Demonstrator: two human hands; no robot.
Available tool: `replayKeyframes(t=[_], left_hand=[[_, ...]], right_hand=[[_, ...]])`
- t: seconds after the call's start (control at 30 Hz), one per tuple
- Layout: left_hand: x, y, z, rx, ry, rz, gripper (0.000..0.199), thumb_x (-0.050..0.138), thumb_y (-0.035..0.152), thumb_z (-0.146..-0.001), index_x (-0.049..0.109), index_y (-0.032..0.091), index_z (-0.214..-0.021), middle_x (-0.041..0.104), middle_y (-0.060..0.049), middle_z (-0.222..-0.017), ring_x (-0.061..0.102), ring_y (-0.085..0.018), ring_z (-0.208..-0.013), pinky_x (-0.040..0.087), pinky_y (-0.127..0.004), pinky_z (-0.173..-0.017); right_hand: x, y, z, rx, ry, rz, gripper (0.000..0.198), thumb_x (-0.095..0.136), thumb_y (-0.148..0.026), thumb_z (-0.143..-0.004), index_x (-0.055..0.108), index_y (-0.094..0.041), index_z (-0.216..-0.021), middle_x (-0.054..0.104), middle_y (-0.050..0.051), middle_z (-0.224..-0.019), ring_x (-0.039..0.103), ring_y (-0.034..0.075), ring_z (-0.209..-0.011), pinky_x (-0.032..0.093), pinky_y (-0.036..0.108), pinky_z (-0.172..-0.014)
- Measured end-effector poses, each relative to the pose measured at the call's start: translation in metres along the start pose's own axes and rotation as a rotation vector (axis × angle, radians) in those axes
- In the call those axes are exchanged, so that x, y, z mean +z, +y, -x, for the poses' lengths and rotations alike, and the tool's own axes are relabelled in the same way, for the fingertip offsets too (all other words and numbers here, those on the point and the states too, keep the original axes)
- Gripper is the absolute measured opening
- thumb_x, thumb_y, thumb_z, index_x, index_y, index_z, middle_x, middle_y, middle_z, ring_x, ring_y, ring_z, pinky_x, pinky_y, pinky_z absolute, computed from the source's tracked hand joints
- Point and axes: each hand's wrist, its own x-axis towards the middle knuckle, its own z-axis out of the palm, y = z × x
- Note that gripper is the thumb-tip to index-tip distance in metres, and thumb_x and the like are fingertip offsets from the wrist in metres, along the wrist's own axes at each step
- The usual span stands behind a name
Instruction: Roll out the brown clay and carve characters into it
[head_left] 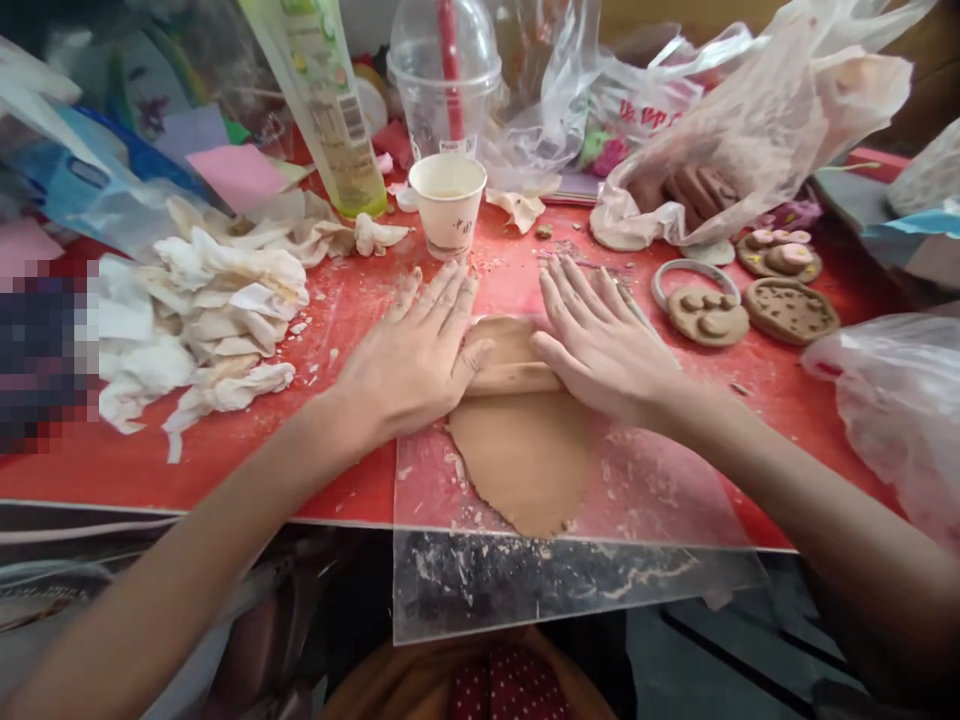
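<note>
A flattened sheet of brown clay (525,460) lies on a clear plastic sheet (645,490), its near edge ragged. Across its far part rests a wooden rolling pin (517,378), whose two ends are hidden under my hands. My left hand (420,350) lies palm down over the pin's left end, fingers stretched forward. Over the right end, my right hand (604,345) is likewise flat, with its fingers extended and thumb pointing inward. Bits of clay cling to the fingertips. Neither hand is wrapped round the pin.
Crumpled tissues (225,290) cover the left of the red table (330,470). Behind my hands stand a paper cup (448,205) and a plastic cup with a red straw (450,70). Decorated clay discs (791,308), a ring (664,270) and bagged clay (697,190) are at right.
</note>
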Motion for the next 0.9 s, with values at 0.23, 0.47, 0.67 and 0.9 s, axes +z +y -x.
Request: replayKeyframes(t=[0.23, 0.47, 0.67, 0.9], left_hand=[[-0.013, 0.034, 0.053, 0.136, 0.024, 0.06, 0.058, 0.034, 0.036, -0.098, 0.033, 0.001, -0.145, 0.032, -0.018, -0.153, 0.027, -0.027, -0.145, 0.025, -0.042, -0.12], [-0.012, 0.029, 0.048, 0.085, 0.015, 0.039, 0.062, 0.024, 0.04, -0.1, 0.034, -0.005, -0.142, 0.036, -0.024, -0.149, 0.032, -0.031, -0.143, 0.031, -0.048, -0.117], [-0.026, 0.023, 0.048, 0.201, -0.026, 0.11, 0.058, 0.02, 0.038, -0.101, 0.027, 0.001, -0.146, 0.03, -0.018, -0.154, 0.026, -0.022, -0.145, 0.029, -0.038, -0.119], [-0.004, 0.033, 0.018, 0.02, -0.008, 0.05, 0.063, 0.021, 0.038, -0.1, 0.018, -0.003, -0.148, 0.015, -0.021, -0.157, 0.01, -0.028, -0.149, 0.012, -0.051, -0.122]], right_hand=[[-0.007, -0.017, 0.063, -0.223, 0.059, -0.049, 0.068, 0.014, -0.047, -0.101, 0.01, -0.003, -0.153, 0.011, 0.014, -0.16, 0.0, 0.019, -0.149, 0.015, 0.041, -0.122], [-0.006, -0.018, 0.055, -0.118, 0.065, -0.075, 0.073, 0.012, -0.053, -0.1, 0.024, -0.001, -0.149, 0.02, 0.017, -0.157, 0.011, 0.022, -0.148, 0.016, 0.046, -0.121], [-0.022, -0.014, 0.068, -0.163, -0.073, -0.168, 0.067, 0.011, -0.047, -0.101, 0.017, -0.004, -0.152, 0.015, 0.013, -0.159, 0.006, 0.017, -0.149, 0.017, 0.039, -0.121], [-0.007, -0.013, 0.03, -0.002, 0.01, -0.045, 0.077, 0.007, -0.054, -0.098, 0.016, 0.001, -0.151, 0.011, 0.018, -0.158, 0.007, 0.023, -0.149, 0.01, 0.048, -0.122]])
